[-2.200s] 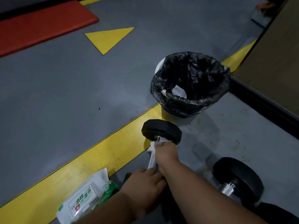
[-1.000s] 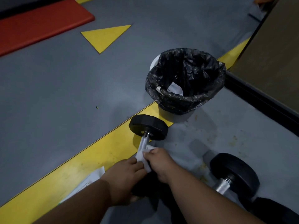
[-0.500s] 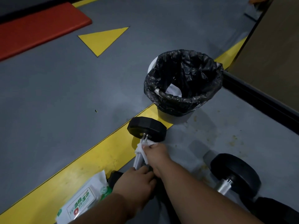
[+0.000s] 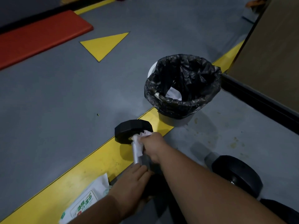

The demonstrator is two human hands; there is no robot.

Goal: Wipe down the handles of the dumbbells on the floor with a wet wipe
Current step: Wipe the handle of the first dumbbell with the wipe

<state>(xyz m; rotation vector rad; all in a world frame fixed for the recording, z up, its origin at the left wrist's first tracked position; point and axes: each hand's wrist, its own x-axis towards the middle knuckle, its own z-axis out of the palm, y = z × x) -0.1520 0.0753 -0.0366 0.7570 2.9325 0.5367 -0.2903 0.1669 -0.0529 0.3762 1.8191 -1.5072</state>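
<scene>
Closest to the camera was a pack of wet wipes (image 4: 88, 202) lying on the yellow floor stripe (image 4: 90, 165), bottom left. White pack, green print, a label with Chinese characters in green and a small red mark; I could make out something like 湿巾 at the end, the rest was too blurry to read.

Right next to it the left hand (image 4: 130, 187) was curled over the near end of the dumbbell (image 4: 133, 131), holding it down by the near weight, which was mostly hidden under the hand and arm. The metal handle (image 4: 135, 155) ran away from the camera, across the edge of the yellow stripe.

The right hand (image 4: 152, 147) was clenched around the far part of the handle with the wet wipe (image 4: 140, 138) bunched in its grip, jammed right up against the black hex-shaped head at the far end.

Off to the right sat a second dumbbell (image 4: 237, 174) with round black heads, untouched on the grey floor (image 4: 48, 97).

Further back was a white bin (image 4: 182, 88) lined with a black bag, a bit of white crumpled stuff inside. Beyond that, a yellow triangle (image 4: 104, 44) painted on the floor and a red mat (image 4: 40, 35) at the far left.
</scene>
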